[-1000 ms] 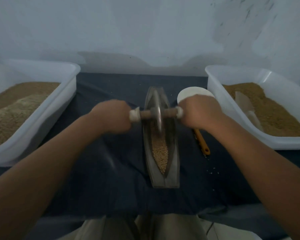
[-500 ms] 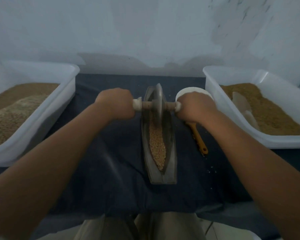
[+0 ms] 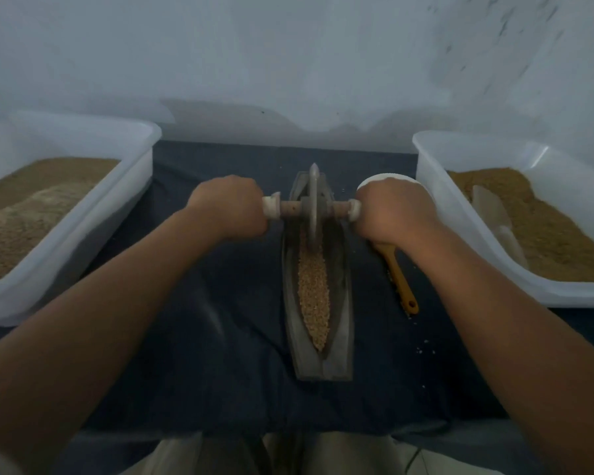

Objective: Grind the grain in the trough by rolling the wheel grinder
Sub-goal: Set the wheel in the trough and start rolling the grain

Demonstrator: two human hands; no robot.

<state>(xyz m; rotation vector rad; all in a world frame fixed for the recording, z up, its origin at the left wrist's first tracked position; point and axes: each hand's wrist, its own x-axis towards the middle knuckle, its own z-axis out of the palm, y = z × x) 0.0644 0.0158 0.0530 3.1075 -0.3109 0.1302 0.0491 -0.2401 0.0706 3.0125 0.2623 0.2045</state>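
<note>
A narrow grey boat-shaped trough [image 3: 340,351] lies lengthwise on the dark cloth, with a strip of tan grain [image 3: 313,293] along its groove. The grey wheel grinder [image 3: 313,207] stands on edge at the trough's far end, on a wooden axle with pale end caps. My left hand [image 3: 228,207] grips the axle's left handle. My right hand [image 3: 391,210] grips the right handle. Both forearms reach forward on either side of the trough.
A white tub [image 3: 83,214] of tan meal stands at the left. At the right a second white tub [image 3: 436,186] holds brown grain and a pale scoop [image 3: 494,214]. A white bowl [image 3: 396,177] and an orange-handled brush [image 3: 400,282] lie right of the trough. Loose grains dot the cloth.
Both hands have rolled the wheel away from me, from the trough's middle to its far end. More of the grain strip now shows behind the wheel.
</note>
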